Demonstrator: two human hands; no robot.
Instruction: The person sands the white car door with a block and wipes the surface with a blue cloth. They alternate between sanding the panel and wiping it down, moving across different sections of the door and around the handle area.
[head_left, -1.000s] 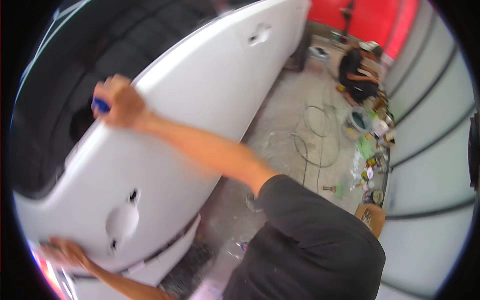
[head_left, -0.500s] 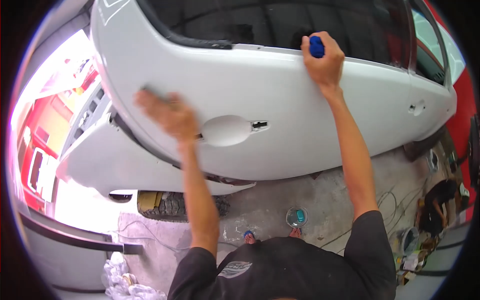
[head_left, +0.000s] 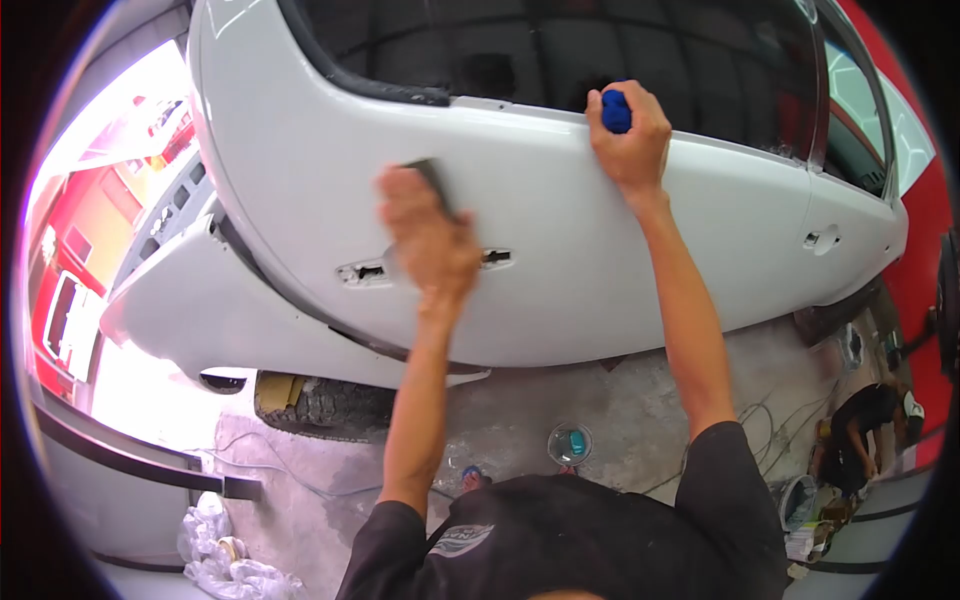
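A white car door panel [head_left: 560, 220] fills the view in front of me, with a dark window [head_left: 560, 50] above it. My left hand [head_left: 430, 240], blurred by motion, presses flat over a dark sheet [head_left: 436, 185] that looks like sandpaper, on the panel. That hand and wrist partly hide the recessed handle area, and handle slots [head_left: 365, 272] show on either side. At the window's lower edge my right hand [head_left: 640, 150] is closed around a bunched blue cloth [head_left: 616, 112], its palm side against the door's top edge.
On the floor by my feet stands a clear bucket [head_left: 570, 445] with a teal item inside. A tyre [head_left: 330, 408] sits below the door. Hoses or cables [head_left: 290, 470] run across the floor. Another person [head_left: 860, 430] crouches at the right, near a grey bucket [head_left: 797, 500].
My left hand has swept to the right with the dark sheet, from the door's left part to over the handle recess. My right hand still holds the blue cloth at the window edge.
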